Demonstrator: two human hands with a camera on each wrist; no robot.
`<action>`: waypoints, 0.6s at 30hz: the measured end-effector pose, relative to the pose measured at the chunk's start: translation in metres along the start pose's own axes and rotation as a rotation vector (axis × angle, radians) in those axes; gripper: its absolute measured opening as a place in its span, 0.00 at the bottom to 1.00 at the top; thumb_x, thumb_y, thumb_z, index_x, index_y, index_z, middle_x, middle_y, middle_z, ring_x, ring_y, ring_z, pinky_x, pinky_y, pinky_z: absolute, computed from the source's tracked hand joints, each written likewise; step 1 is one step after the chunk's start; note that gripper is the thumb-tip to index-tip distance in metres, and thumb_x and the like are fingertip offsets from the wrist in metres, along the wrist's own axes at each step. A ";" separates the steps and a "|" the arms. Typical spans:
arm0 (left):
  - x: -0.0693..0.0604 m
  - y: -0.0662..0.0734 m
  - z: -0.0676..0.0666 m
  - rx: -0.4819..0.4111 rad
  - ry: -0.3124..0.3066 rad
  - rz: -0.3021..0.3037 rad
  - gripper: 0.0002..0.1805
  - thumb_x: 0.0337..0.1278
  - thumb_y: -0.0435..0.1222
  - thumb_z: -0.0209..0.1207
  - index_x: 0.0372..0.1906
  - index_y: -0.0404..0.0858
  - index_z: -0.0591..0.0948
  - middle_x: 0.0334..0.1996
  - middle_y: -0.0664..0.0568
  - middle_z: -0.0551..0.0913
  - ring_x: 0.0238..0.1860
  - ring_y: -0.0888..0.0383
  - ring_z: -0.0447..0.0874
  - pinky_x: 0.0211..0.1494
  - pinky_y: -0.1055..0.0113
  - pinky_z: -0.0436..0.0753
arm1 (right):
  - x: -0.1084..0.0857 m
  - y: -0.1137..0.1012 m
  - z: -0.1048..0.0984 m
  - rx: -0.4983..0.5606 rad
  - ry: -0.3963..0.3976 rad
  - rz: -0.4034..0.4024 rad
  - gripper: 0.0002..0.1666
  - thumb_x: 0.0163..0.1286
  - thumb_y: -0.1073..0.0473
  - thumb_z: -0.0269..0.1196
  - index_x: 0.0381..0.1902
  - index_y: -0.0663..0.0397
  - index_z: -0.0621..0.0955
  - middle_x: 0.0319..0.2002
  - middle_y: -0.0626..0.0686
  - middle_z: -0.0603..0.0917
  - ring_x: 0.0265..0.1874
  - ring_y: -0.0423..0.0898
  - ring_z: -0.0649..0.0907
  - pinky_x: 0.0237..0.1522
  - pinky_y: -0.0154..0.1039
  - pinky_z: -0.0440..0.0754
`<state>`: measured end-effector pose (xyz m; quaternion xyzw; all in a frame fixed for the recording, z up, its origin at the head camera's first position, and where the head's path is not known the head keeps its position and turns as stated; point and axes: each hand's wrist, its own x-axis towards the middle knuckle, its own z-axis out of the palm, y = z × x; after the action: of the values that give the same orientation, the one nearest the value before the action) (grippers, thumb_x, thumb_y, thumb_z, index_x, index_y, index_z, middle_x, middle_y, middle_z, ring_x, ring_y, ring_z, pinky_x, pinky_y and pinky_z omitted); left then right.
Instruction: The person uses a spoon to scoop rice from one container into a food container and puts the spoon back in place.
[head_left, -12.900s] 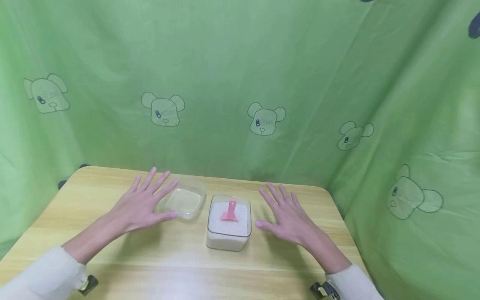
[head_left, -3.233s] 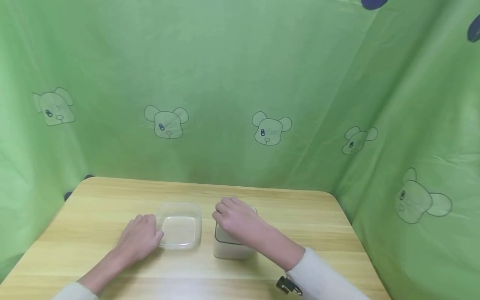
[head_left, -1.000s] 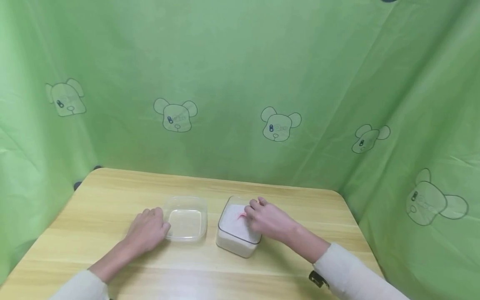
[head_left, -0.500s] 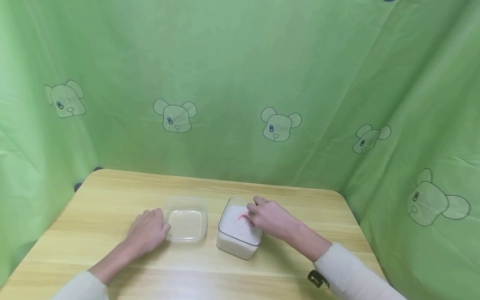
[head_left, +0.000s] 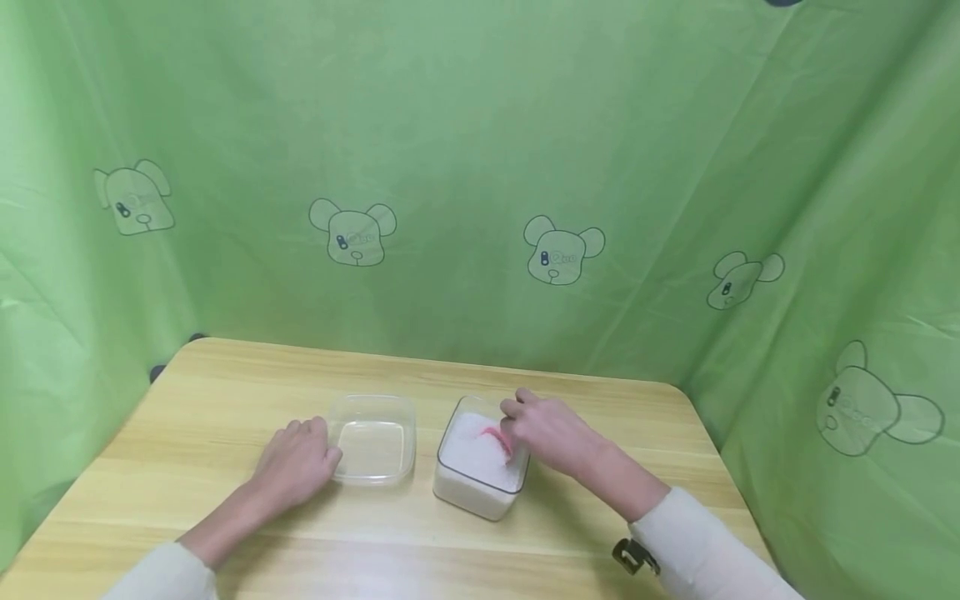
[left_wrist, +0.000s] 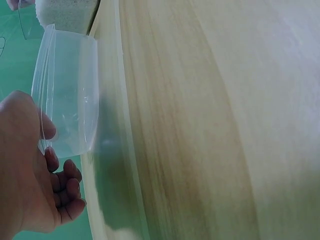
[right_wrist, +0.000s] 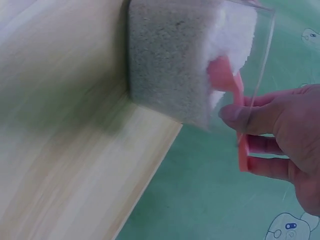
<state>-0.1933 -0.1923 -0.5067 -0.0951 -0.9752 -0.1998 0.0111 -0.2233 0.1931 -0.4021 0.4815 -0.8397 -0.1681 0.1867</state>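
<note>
My right hand grips the handle of a pink scoop between thumb and fingers. The scoop's head is partly sunk in white granules near the right side of a clear square canister. In the right wrist view the granules fill much of the canister. With thumb and finger, my left hand pinches the left rim of a shallow clear plastic box, its other fingers loosely curled below. No contents show in the box, which stands left of the canister.
Both containers stand on a light wooden table, a gap between them. A green curtain with bear-head prints hangs behind the table and at its sides. The table's back edge lies beyond the containers.
Both hands were spread open at first; they have since taken hold of the scoop and box. Over the last second the scoop has shifted slightly right, its head showing more. The left hand stays still.
</note>
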 end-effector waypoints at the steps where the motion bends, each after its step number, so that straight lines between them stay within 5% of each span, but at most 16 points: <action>1: 0.000 0.000 0.000 0.001 0.001 0.001 0.11 0.67 0.41 0.53 0.29 0.41 0.68 0.23 0.52 0.69 0.28 0.53 0.64 0.34 0.63 0.64 | 0.000 0.001 -0.001 0.012 -0.002 0.009 0.13 0.52 0.72 0.75 0.29 0.47 0.89 0.31 0.45 0.83 0.28 0.42 0.72 0.22 0.27 0.69; 18: 0.002 0.000 -0.002 0.002 -0.017 -0.016 0.11 0.66 0.41 0.53 0.30 0.41 0.69 0.23 0.51 0.70 0.28 0.53 0.65 0.33 0.63 0.65 | 0.004 0.010 -0.009 0.242 -0.103 0.119 0.04 0.58 0.63 0.75 0.29 0.49 0.90 0.29 0.47 0.84 0.28 0.40 0.74 0.30 0.28 0.75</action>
<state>-0.1947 -0.1924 -0.5050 -0.0887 -0.9761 -0.1983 0.0012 -0.2277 0.1936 -0.3889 0.4406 -0.8894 -0.0788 0.0933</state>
